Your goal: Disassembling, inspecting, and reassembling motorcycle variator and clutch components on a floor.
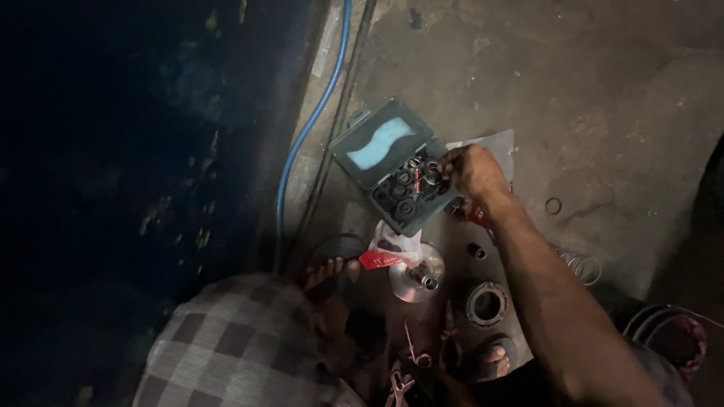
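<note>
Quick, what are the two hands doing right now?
Right hand: reaching into the open tool case, fingers curled among the sockets; whether it grips one cannot be told.
Left hand: not in view.

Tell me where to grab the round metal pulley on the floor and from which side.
Grip the round metal pulley by its outer rim, coming from above: it lies flat with the hub pointing up. Come in on its right edge, since the white plastic bag overlaps the left.

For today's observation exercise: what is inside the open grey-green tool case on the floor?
The tool case holds dark round sockets in its lower half; the lid carries a pale blue label. The right hand covers the case's right corner, hiding what lies there.
</note>
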